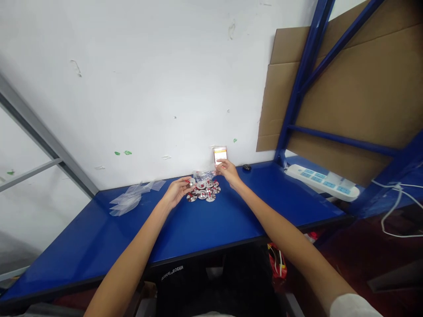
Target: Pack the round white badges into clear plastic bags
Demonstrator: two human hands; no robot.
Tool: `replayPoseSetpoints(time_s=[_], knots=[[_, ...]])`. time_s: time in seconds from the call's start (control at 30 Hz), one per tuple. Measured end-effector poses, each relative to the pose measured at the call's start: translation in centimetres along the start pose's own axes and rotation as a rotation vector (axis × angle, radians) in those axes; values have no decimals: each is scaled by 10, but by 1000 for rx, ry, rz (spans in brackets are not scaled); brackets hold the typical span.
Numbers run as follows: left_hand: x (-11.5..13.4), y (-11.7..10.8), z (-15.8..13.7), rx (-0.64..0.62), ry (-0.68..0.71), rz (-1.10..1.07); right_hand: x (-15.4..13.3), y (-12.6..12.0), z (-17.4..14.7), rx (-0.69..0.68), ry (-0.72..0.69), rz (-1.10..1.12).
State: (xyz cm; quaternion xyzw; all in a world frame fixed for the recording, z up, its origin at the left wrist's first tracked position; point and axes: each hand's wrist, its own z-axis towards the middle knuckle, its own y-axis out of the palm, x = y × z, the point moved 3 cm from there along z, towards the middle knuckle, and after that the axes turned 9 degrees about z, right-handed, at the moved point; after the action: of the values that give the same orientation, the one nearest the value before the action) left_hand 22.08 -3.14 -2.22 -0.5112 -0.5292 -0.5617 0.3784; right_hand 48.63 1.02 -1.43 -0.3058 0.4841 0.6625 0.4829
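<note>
Small silver finger cymbals [202, 194] with red straps lie in a loose pile on the blue table, close to the wall. At the pile's left side, my left hand [176, 191] is closed on one finger cymbal [191, 182], gripping it by its edge. My right hand [228, 171], behind and to the right of the pile, has its fingers pinched at the lower part of a printed card [220, 152] with white, yellow and red on it. Crumpled clear plastic [205, 175] lies behind the cymbals, beside my right fingertips.
Flat clear plastic bags [132, 197] are spread on the table [211, 224] at the left. A small black object [246, 167] sits by the wall. To the right are a white power strip [322, 181], a blue metal frame [297, 97] and cardboard sheets [280, 88].
</note>
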Motion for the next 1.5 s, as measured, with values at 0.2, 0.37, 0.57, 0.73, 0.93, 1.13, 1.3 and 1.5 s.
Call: replayPoseSetpoints(time_s=[0.2,0.37,0.57,0.73,0.93,1.13,1.3,1.5], knots=[[-3,-2,3,-4,17,51,8,1,0,-26,27,4],[2,-5,3,21,46,81,8,-8,5,41,-19,-25],[1,-7,3,31,87,162,16,-12,8,52,-27,-166],[2,-6,3,67,133,219,25,-15,10,25,29,-337],[8,-8,0,158,268,282,32,-14,7,-42,132,-339],[12,-14,-1,225,268,296,28,-10,3,-78,158,-310],[16,-19,-2,249,302,346,19,-8,3,-78,131,-124],[13,-15,1,284,355,756,10,-11,6,-66,16,29]])
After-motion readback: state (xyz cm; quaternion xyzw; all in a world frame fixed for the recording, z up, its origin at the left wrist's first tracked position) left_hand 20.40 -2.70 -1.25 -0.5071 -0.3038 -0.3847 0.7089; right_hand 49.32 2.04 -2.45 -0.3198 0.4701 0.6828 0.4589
